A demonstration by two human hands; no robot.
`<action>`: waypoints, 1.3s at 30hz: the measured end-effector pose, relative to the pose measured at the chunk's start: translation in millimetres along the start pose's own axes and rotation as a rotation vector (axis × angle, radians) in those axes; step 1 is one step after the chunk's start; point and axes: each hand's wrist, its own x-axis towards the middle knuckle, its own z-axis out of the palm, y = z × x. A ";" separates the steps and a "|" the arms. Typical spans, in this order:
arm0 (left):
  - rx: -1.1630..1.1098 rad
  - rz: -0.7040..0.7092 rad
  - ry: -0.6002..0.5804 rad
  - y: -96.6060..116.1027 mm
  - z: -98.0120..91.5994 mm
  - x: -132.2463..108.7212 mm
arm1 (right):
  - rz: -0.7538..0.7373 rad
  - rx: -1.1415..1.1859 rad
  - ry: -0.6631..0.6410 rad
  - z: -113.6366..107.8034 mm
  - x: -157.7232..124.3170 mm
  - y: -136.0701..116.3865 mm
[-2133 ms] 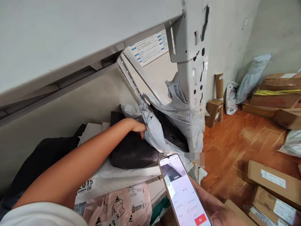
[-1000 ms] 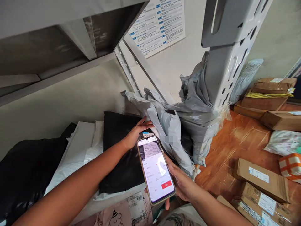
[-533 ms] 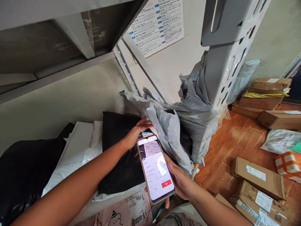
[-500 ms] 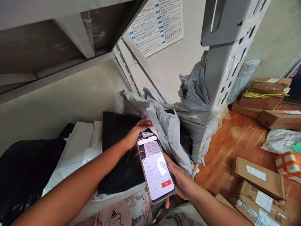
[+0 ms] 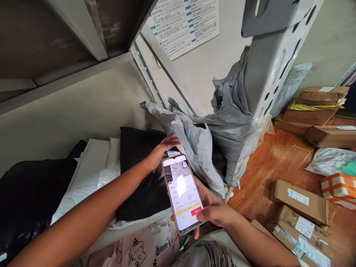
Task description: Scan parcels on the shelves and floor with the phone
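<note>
Our right hand (image 5: pixel 214 212) is wrapped round 1 smartphone (image 5: pixel 182 189), thumb at the red on-screen button (image 5: pixel 196 211). Our left hand (image 5: pixel 160 153)'s loosely bent by the grey poly mailer (image 5: pixel 200 142); we can't tell if it's gripping anything. We've got the phone over the black poly mailer (image 5: pixel 144 200), near a shipping label (image 5: pixel 175 152).

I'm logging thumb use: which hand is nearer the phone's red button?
Right. The right hand holds the phone, its thumb at the red button; the left hand is beyond the phone's top end, over the black parcel.
</note>
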 end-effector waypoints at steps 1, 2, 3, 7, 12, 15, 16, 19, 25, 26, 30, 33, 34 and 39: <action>0.001 0.016 -0.010 -1.4 -0.2 -0.5 | 0.008 -0.007 -0.022 -0.4 -0.9 -0.1; 0.002 0.029 -0.018 -2.7 -0.3 -1.1 | 0.009 -0.014 -0.036 -0.7 -1.7 0.0; 0.003 0.033 -0.023 -3.9 -0.4 -1.7 | 0.006 -0.022 -0.046 -0.7 -2.4 0.2; 0.011 0.021 -0.024 -5.6 -0.1 -3.1 | -0.011 -0.053 -0.061 0.6 -3.8 1.5; 0.046 0.039 -0.015 -4.0 1.3 -2.9 | 0.004 -0.058 -0.070 3.8 -5.9 8.4; 0.034 0.063 -0.020 -2.9 2.7 -3.1 | 0.052 0.012 -0.109 5.6 -5.8 19.6; 0.027 0.074 -0.024 -2.7 3.2 -3.2 | 0.069 0.049 -0.120 5.7 -5.2 24.4; 0.019 0.120 -0.027 -4.0 4.0 -2.9 | 0.056 0.114 -0.062 2.7 -2.8 39.0; 0.055 0.139 0.043 -15.0 -0.5 0.8 | 0.051 0.135 -0.036 -8.8 -0.9 48.2; 0.050 0.121 0.048 -16.5 -1.2 1.4 | 0.054 0.145 -0.039 -10.0 -1.0 47.4; 0.013 0.074 0.050 -18.3 -1.1 3.7 | 0.054 0.157 -0.038 -13.3 -1.2 44.5; -0.004 0.058 0.048 -17.2 0.9 4.9 | 0.059 0.164 -0.045 -16.2 -1.4 44.2; -0.007 0.060 0.044 -16.9 1.4 5.3 | 0.056 0.166 -0.044 -17.2 -1.4 44.3; -0.010 0.069 0.043 -17.6 1.0 6.5 | 0.036 0.169 -0.051 -21.3 -1.6 44.4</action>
